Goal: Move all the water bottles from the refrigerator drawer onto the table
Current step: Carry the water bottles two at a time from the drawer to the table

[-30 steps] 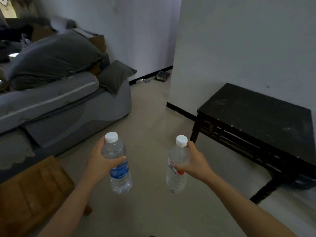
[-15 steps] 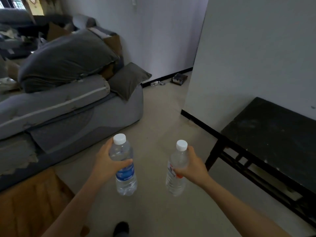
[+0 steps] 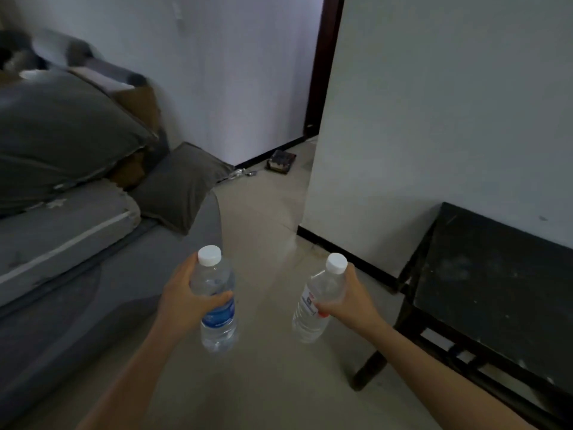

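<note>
My left hand (image 3: 183, 297) grips a clear water bottle with a blue label (image 3: 217, 308) and a white cap, held upright above the floor. My right hand (image 3: 348, 301) grips a second clear bottle with a white and red label (image 3: 313, 308), tilted slightly, white cap up. Both bottles hang over the pale floor in the middle of the view. A dark wooden table (image 3: 496, 287) stands against the white wall at the right, its top bare. No refrigerator or drawer is in view.
A grey sofa (image 3: 77, 249) with large cushions fills the left side. A white wall corner (image 3: 313, 193) juts out ahead, with a dark doorframe (image 3: 322, 66) behind it. A small dark box (image 3: 280, 161) and bits of clutter lie on the floor by the far wall.
The view has swung left and forward: the table has slid toward the right edge and the doorframe has come into sight. Both hands keep their bottles, held much the same.
</note>
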### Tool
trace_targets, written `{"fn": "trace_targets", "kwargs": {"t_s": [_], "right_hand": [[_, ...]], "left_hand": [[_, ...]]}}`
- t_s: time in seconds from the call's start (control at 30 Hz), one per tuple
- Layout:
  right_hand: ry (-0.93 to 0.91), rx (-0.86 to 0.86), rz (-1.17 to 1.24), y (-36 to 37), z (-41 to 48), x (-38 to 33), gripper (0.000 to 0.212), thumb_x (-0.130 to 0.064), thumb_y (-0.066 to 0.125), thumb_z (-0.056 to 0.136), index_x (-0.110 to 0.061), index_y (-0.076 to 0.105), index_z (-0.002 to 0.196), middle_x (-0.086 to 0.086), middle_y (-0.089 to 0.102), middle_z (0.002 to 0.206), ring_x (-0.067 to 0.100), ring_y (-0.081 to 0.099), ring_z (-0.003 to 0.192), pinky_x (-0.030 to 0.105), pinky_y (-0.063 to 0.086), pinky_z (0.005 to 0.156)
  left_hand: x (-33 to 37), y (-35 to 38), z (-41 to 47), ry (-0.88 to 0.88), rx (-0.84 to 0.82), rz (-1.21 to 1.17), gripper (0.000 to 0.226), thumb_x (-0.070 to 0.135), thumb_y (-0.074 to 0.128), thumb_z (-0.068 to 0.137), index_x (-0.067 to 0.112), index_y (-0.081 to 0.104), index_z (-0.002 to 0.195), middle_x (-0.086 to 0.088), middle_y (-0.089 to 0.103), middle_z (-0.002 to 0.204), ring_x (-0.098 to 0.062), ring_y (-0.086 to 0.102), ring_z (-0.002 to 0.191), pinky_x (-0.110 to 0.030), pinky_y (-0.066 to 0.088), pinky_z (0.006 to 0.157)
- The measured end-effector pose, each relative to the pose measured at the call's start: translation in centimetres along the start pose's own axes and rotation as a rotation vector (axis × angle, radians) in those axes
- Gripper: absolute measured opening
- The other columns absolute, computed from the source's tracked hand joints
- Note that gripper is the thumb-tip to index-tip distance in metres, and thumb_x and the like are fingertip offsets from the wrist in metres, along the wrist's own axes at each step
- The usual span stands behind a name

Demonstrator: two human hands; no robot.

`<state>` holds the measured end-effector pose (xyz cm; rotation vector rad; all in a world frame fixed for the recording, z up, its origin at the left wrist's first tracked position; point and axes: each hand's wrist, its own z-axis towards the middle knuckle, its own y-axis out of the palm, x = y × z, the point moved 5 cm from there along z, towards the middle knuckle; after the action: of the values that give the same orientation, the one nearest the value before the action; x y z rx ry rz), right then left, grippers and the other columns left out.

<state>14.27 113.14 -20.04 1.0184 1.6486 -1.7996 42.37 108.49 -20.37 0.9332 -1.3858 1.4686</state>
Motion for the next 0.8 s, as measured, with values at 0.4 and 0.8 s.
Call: {"fn": "trace_targets", "kwargs": {"t_s": [0.4, 0.8], "right_hand": [[0.272, 0.189, -0.086, -6.5, 12.1, 7.4, 0.07, -0.021, 0.077, 0.066, -0.022, 0.032, 0.121, -0.005, 0.05, 0.103, 0.017, 0.055, 0.096, 0.035, 0.053, 0.08], [0.231, 0.188, -0.107, -15.0, 29.8, 13.3, 0.071, -0.025, 0.077, 0.067, -0.022, 0.032, 0.122, -0.009, 0.047, 0.102, 0.016, 0.052, 0.096, 0.035, 0.053, 0.081]], "left_hand": [[1.2, 12.9, 18.6, 0.076, -0.221, -0.07, 0.063, 0.052, 0.067, 0.035, 0.037, 0.05, 0.094, 0.015, 0.06, 0.09, -0.008, 0.058, 0.083, -0.029, 0.047, 0.072], [3.6, 26.5, 35.1, 0.097, -0.251, -0.037, 0.078, 0.056, 0.07, 0.036, 0.04, 0.045, 0.107, -0.002, 0.056, 0.113, -0.024, 0.055, 0.104, -0.049, 0.048, 0.088]]}}
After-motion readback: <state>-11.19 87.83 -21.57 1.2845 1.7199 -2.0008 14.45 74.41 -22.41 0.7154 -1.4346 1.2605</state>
